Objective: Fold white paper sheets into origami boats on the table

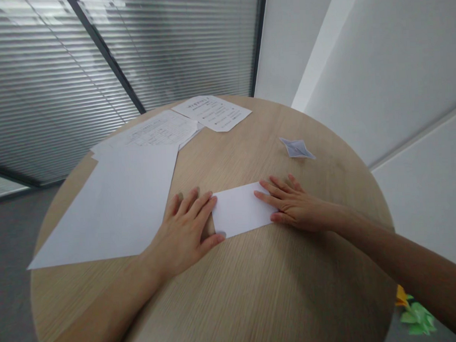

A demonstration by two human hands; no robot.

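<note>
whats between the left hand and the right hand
A small white sheet lies there, touched at its ends by the left hand and the right hand; the head view shows this.

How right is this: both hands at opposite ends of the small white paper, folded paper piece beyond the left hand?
Not quite: the head view shows the folded paper piece beyond the right hand, not the left hand. Both hands are at opposite ends of the small white paper.

Near tabletop point(237, 301) gives passage; beyond the right hand point(295, 208), folded paper point(297, 149) stands in the way.
</note>
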